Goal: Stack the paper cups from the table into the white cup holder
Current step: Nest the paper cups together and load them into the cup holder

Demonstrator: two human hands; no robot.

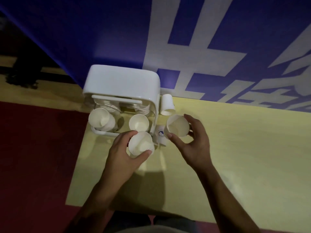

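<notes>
The white cup holder (122, 81) stands at the table's far left corner. Its left slot carries a stack of paper cups (99, 119) and its right slot a single cup (138, 124). My left hand (124, 152) grips a white paper cup (141, 143) just in front of the holder, mouth up. My right hand (193, 142) holds another paper cup (177, 126) to the right of the holder. Between my hands lies a cup with a blue logo (160, 134). One more cup (167, 105) lies on its side beside the holder's right wall.
The yellow table (235, 157) stretches to the right and toward me. A blue wall with large white characters (193, 47) rises right behind it. Red floor (33, 148) lies past the table's left edge, close to the holder.
</notes>
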